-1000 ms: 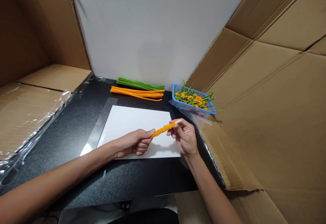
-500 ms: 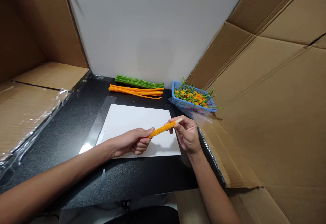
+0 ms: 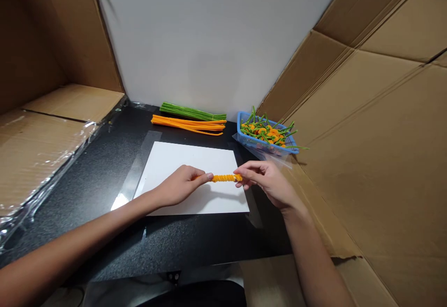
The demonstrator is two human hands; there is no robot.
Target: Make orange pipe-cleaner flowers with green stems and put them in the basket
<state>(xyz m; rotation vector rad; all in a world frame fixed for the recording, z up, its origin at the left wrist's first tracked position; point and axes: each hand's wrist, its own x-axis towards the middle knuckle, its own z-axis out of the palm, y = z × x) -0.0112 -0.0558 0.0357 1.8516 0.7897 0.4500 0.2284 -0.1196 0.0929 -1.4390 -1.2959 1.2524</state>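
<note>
An orange pipe cleaner (image 3: 223, 178), wound in a tight coil around a pale stick, is held nearly level between my two hands above a white board (image 3: 195, 156). The stick is mostly covered by the coil; only a small pale patch shows near its right end. My left hand (image 3: 184, 183) is closed on the left end, thumb on top. At the right end, the thumb and fingers of my right hand (image 3: 267, 178) pinch the coil.
Behind the board lie a bundle of orange pipe cleaners (image 3: 188, 123) and a green bundle (image 3: 192, 111). A blue basket (image 3: 239, 125) at the back right holds several orange and green twisted pieces. Cardboard walls (image 3: 349, 135) flank the black table (image 3: 115, 158).
The coil has gone from slanting up rightward to nearly level. My right hand has turned and shifted right; the bare stick end that stuck out beyond its fingers no longer shows.
</note>
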